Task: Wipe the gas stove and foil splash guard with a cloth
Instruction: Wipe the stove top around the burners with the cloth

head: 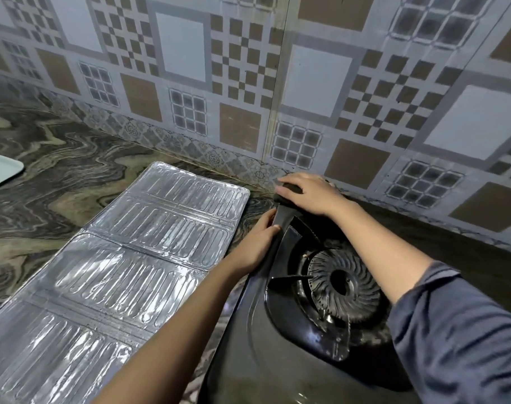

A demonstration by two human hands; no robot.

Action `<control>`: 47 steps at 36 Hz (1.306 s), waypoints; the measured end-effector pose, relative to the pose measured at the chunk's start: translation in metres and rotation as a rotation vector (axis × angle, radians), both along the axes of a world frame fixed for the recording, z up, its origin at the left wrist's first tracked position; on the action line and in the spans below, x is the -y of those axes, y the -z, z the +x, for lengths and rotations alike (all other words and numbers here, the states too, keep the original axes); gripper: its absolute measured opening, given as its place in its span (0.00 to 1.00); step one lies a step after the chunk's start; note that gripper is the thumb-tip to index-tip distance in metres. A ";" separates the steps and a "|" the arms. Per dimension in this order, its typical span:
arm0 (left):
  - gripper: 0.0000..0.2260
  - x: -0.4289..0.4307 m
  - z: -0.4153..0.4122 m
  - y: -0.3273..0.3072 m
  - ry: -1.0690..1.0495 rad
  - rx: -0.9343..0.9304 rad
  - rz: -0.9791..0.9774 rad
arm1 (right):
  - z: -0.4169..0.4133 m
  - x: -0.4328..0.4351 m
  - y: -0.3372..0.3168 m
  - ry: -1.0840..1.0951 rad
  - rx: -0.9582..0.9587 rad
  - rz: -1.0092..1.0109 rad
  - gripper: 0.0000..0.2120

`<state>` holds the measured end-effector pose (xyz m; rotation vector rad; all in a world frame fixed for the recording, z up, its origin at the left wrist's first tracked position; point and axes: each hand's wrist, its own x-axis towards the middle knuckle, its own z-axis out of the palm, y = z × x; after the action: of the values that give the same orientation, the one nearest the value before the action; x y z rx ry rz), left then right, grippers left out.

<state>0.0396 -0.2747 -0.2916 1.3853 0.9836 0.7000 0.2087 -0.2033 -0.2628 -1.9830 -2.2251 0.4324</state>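
Nearest me, the glossy black gas stove (292,360) with its round ribbed burner (340,284). My left hand (255,243) grips the stove's left edge, fingers curled over it; left of that grip the silver ribbed foil splash guard (111,258) lies flat on the marbled countertop (59,158). Farther, my right hand (309,193) clasps the stove's back corner beside the patterned tile wall (248,68).

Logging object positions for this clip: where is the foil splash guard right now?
The foil guard lies flat and unfolded on the counter, left of the stove, beside the left hand.
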 end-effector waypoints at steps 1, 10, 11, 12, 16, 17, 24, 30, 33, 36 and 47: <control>0.21 -0.001 0.001 0.001 -0.003 -0.008 -0.003 | 0.000 0.000 0.002 0.004 0.007 0.013 0.31; 0.21 -0.014 0.005 0.001 0.032 -0.006 0.016 | 0.003 -0.003 0.002 0.086 -0.022 0.043 0.26; 0.21 -0.015 0.006 0.000 0.036 -0.003 0.018 | 0.004 -0.004 0.002 0.093 -0.028 0.037 0.25; 0.23 -0.016 0.007 0.000 0.039 0.002 0.024 | 0.004 -0.005 0.002 0.101 -0.033 0.030 0.24; 0.22 -0.025 0.011 0.002 0.050 -0.006 0.057 | 0.009 -0.007 0.000 0.135 -0.044 0.011 0.26; 0.21 -0.026 0.012 0.001 0.050 -0.006 0.064 | 0.010 -0.008 0.000 0.138 -0.046 0.004 0.26; 0.22 -0.038 0.020 0.000 0.045 0.023 0.060 | 0.027 -0.006 -0.003 0.139 -0.069 -0.064 0.24; 0.22 -0.046 0.025 -0.001 0.045 -0.003 0.102 | 0.048 0.001 -0.009 0.197 -0.078 -0.131 0.25; 0.22 -0.050 0.028 -0.002 0.047 -0.016 0.113 | 0.060 0.006 -0.009 0.208 -0.059 -0.145 0.26; 0.21 -0.056 0.033 -0.001 0.047 -0.042 0.131 | 0.072 0.014 -0.010 0.232 -0.072 -0.154 0.26; 0.21 -0.068 0.046 -0.007 0.011 -0.190 0.256 | 0.113 0.058 -0.002 0.404 -0.150 -0.056 0.25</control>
<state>0.0858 -0.2069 -0.2848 1.7045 1.0612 0.7143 0.3220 -0.2618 -0.2606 -2.2692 -1.6851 0.5710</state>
